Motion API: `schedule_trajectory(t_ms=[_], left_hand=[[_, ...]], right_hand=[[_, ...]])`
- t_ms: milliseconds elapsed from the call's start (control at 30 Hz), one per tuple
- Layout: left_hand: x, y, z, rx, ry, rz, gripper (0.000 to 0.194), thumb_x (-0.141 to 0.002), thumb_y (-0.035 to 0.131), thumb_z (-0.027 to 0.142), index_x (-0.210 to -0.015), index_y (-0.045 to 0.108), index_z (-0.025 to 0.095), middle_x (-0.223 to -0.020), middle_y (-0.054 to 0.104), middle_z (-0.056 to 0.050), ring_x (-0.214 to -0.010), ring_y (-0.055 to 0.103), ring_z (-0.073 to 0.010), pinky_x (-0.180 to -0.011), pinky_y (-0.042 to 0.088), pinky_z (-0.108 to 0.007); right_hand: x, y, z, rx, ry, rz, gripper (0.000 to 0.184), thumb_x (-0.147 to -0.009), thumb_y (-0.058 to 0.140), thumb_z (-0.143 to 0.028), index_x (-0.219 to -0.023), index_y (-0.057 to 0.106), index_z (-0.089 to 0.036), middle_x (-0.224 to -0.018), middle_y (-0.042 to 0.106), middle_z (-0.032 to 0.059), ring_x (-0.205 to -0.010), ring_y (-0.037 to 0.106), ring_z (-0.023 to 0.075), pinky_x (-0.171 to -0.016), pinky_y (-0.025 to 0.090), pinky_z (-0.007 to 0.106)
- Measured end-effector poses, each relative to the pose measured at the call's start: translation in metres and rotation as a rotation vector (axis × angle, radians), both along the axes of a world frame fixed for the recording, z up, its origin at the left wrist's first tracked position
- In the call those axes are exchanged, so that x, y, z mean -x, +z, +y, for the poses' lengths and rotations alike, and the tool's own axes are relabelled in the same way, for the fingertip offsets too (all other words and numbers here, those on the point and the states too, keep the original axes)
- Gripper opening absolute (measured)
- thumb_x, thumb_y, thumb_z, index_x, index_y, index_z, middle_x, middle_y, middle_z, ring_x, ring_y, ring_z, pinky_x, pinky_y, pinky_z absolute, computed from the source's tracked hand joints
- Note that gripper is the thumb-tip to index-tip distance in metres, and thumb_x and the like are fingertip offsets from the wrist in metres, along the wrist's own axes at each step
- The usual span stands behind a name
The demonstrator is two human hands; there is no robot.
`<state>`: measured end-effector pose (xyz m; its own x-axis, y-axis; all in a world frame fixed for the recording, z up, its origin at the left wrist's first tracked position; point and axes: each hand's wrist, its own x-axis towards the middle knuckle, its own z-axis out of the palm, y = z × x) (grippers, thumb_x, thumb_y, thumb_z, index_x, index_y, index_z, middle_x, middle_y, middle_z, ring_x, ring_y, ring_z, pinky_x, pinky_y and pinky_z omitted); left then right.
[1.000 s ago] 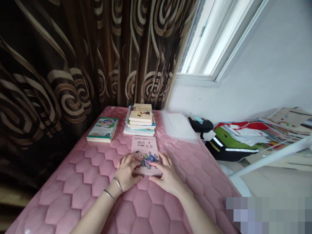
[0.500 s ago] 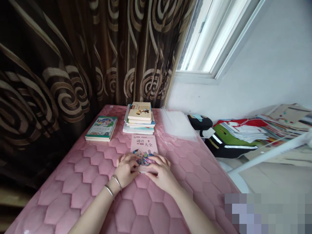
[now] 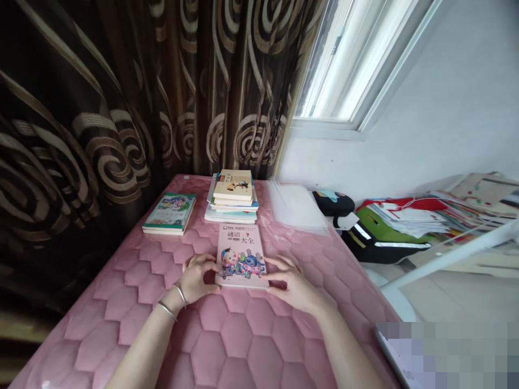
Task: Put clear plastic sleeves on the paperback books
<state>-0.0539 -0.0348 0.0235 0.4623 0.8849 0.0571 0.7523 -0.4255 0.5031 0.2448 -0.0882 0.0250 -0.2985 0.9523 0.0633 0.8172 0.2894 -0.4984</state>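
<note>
On the pink mattress point(image 3: 243, 346), in the head view, the pink book point(image 3: 240, 258) lies flat between the left hand point(image 3: 198, 278) and right hand point(image 3: 295, 283), fingers spread at its edges; uneven pushing could skew it towards the book stack point(image 3: 233, 202) just beyond.

And here, tiny print on the pale pink paperback point(image 3: 241, 260) can't be read; at the right edge of the pink quilted mattress point(image 3: 235, 346), a flat pale object point(image 3: 400, 363) is heavily blurred.

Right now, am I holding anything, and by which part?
Your left hand and right hand flank the pink book at its lower side edges; whether they actually grip it cannot be told.
</note>
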Motion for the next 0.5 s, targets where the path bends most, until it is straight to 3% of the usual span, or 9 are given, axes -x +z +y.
schedule_trajectory(t_ms=[233, 367, 500], left_hand=[[0.002, 0.003, -0.001, 0.016, -0.012, -0.004, 0.039, -0.06, 0.078, 0.026, -0.098, 0.068, 0.031, -0.124, 0.057, -0.004, -0.116, 0.05, -0.029, -0.101, 0.031, -0.051], [-0.007, 0.0, -0.009, -0.044, 0.031, 0.014, 0.041, -0.059, 0.076, 0.025, -0.099, 0.066, 0.03, -0.133, 0.05, -0.004, -0.122, 0.043, -0.0327, -0.101, 0.029, -0.055], [-0.029, -0.007, -0.02, -0.163, -0.03, -0.011, 0.036, -0.064, 0.075, 0.03, -0.099, 0.066, 0.028, -0.132, 0.05, -0.006, -0.121, 0.042, -0.0327, -0.102, 0.026, -0.056]], right_hand=[[-0.003, 0.002, -0.001, 0.044, 0.006, -0.022, 0.033, -0.078, 0.063, -0.025, -0.108, 0.068, -0.038, -0.147, 0.038, -0.0025, -0.139, 0.019, 0.0292, -0.11, 0.019, 0.053], [0.008, 0.002, -0.003, -0.056, -0.056, -0.08, 0.025, -0.074, 0.067, -0.029, -0.098, 0.072, -0.035, -0.145, 0.041, -0.0012, -0.137, 0.021, 0.0316, -0.108, 0.019, 0.055], [0.035, -0.004, -0.005, -0.186, -0.073, -0.095, 0.026, -0.073, 0.07, -0.04, -0.097, 0.069, -0.031, -0.142, 0.045, 0.0002, -0.133, 0.028, 0.0309, -0.103, 0.026, 0.053]])
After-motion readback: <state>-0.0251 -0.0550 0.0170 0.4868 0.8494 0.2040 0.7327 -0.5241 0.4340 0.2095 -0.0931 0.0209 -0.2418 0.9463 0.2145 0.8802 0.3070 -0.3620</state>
